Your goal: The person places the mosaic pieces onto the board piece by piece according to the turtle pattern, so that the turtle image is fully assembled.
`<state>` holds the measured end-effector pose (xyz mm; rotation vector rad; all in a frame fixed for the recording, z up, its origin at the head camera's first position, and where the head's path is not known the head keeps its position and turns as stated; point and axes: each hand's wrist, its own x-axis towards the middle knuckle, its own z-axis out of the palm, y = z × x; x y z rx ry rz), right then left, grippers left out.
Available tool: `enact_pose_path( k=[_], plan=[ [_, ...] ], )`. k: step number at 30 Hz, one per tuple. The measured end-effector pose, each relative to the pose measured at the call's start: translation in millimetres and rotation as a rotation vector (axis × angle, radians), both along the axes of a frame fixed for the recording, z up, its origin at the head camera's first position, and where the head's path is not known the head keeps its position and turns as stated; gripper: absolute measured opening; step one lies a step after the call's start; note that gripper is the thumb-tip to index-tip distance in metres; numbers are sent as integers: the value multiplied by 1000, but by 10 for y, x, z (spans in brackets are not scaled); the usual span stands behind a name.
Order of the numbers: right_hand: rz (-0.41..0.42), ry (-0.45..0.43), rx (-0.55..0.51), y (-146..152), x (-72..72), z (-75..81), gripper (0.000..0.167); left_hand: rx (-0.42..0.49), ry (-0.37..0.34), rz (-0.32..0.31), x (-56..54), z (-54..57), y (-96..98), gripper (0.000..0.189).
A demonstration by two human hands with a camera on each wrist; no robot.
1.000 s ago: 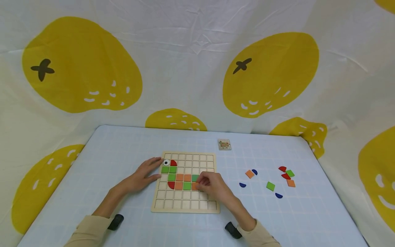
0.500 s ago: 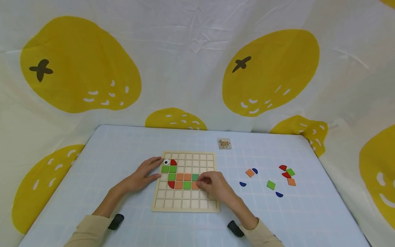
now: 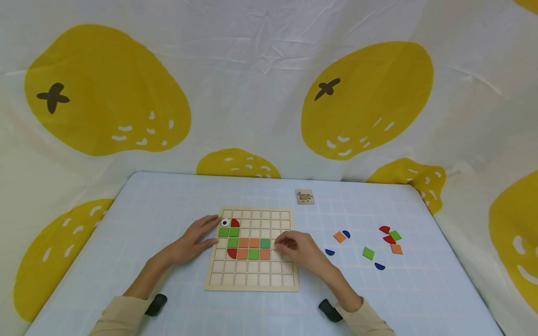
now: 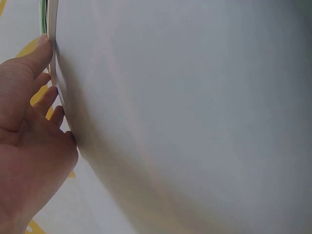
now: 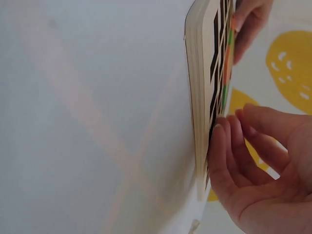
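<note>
My left hand [image 3: 191,240], fingers relaxed, touches the wooden board [image 3: 253,288] at its left edge. My right hand [image 3: 300,249] bends over the board's right side; whether it grips anything, I cannot tell.

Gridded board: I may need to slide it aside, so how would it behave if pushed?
The gridded board would probably move as one stiff slab, given its thick, layered edge. Lying flat on the table, it seems unlikely to roll or tip.

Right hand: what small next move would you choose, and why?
Probably reach the right hand toward the orange tile beside a blue half-disc: no piece shows in that hand, and this is the closest loose square to it, off the board.
</note>
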<state>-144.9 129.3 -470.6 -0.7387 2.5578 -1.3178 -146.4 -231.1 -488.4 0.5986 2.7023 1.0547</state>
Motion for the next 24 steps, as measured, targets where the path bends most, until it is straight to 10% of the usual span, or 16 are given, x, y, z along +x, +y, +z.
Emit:
enact_pose_path(
  k=[24],
  plan=[
    [-328, 46, 116, 815, -118, 24, 18, 9, 22, -2, 21, 24, 18, 63]
  ],
)
